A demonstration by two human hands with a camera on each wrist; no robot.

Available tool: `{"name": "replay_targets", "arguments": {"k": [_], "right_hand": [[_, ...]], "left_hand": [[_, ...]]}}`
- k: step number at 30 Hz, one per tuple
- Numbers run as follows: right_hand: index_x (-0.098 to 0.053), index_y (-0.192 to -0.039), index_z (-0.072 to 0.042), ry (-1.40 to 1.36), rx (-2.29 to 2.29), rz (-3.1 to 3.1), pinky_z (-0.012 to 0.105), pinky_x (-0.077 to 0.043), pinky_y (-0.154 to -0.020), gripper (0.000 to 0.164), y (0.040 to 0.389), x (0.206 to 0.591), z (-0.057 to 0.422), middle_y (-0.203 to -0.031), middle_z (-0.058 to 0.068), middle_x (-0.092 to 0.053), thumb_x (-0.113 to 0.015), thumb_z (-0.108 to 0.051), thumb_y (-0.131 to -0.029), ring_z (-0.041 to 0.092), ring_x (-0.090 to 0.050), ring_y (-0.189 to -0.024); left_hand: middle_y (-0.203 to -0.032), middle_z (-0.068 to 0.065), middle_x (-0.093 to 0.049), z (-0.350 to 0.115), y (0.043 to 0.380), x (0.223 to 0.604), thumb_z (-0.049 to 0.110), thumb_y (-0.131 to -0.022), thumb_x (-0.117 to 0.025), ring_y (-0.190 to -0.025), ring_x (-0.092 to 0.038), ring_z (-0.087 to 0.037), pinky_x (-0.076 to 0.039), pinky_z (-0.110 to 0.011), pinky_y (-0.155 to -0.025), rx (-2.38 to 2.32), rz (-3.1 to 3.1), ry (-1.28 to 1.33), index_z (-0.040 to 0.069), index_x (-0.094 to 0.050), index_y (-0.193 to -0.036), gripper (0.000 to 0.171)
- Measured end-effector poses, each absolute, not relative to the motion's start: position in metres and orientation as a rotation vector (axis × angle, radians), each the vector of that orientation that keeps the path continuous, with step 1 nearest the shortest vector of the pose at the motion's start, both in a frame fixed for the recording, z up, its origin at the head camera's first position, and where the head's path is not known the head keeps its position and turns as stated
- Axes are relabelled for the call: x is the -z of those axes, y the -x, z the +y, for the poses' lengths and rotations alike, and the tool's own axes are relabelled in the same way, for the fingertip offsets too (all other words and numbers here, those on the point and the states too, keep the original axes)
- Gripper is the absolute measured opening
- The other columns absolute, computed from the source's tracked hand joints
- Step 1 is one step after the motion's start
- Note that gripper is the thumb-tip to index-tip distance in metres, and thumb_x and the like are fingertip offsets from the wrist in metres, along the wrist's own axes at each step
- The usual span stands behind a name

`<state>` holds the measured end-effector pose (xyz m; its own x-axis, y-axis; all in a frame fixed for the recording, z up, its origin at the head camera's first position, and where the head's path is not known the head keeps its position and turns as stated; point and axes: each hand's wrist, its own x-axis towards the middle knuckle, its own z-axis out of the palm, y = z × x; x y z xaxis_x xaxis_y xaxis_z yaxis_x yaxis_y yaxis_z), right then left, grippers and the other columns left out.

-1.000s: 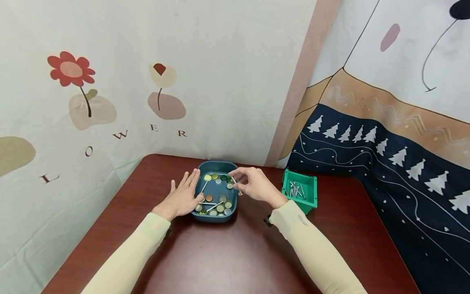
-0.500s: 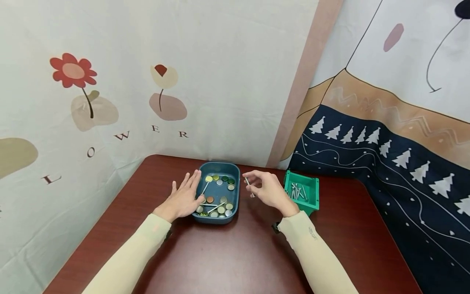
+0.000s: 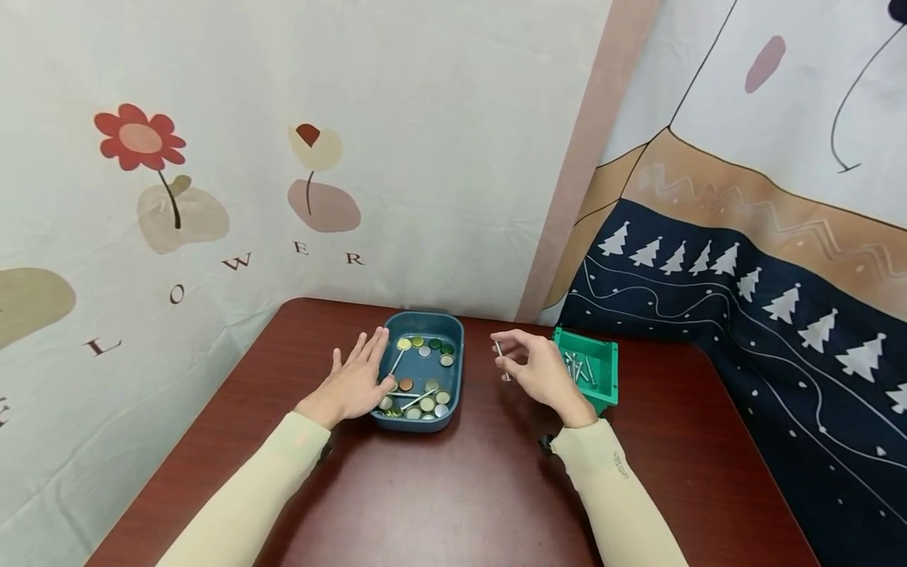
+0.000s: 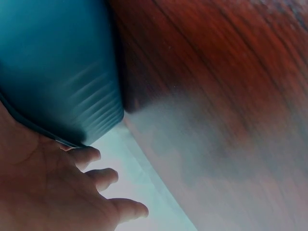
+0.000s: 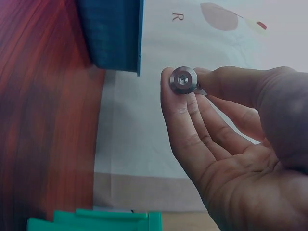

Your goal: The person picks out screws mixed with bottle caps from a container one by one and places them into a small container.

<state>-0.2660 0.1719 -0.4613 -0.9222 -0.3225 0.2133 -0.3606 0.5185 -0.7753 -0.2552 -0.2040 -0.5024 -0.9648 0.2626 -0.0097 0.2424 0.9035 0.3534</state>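
Pinched between the thumb and fingertips of the right hand (image 3: 542, 368) is a slim silver metal screw (image 3: 502, 362); on my right wrist feed its round, recessed head faces the camera. I see it raised over the reddish-brown wood-grain worktop (image 3: 418, 496), between a dark blue, round-cornered plastic tray (image 3: 416, 425) and a green rectangular plastic bin (image 3: 597, 346), apart from both. At the tray's left edge I have the left hand (image 3: 347, 381), fingers straight and spread, thumb tip at the rim. The tray stands by the worktop's far edge, nearer its far left corner. Flat round discs (image 3: 427, 404), gold, silver, copper and green, lie along its near and far edges, with loose silver screws (image 3: 397, 363) among them. The bin sits toward the far right corner, holding a heap of silver screws (image 3: 581, 368).
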Motion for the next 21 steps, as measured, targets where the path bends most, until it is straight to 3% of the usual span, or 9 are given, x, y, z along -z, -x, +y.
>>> {"name": "replay_targets", "arguments": {"k": [8,21], "right_hand": [[-0.078,-0.150,-0.013,-0.571,-1.445,-2.663,0.025,-0.070,-0.080,0.043,0.265,0.458,0.183,-0.125,0.019,-0.083,-0.081,-0.003,-0.108,0.042,-0.087,-0.101],[-0.077,-0.151,-0.013,-0.499,-1.375,-2.683,0.022,-0.067,-0.076,0.042,0.266,0.444,0.204,-0.128,0.017,-0.083,-0.081,-0.007,-0.109,0.038,-0.087,-0.102]], "left_hand": [[-0.199,-0.016,-0.007,-0.204,0.257,0.502,0.039,-0.118,-0.060,-0.184,-0.007,-0.048,-0.008,-0.092,-0.136,-0.540,3.018,-0.399,0.009,-0.006,-0.189,0.094],[-0.199,-0.016,-0.008,-0.204,0.256,0.502,0.039,-0.117,-0.061,-0.184,-0.006,-0.049,-0.007,-0.092,-0.136,-0.553,3.016,-0.392,0.008,-0.007,-0.189,0.095]]}}
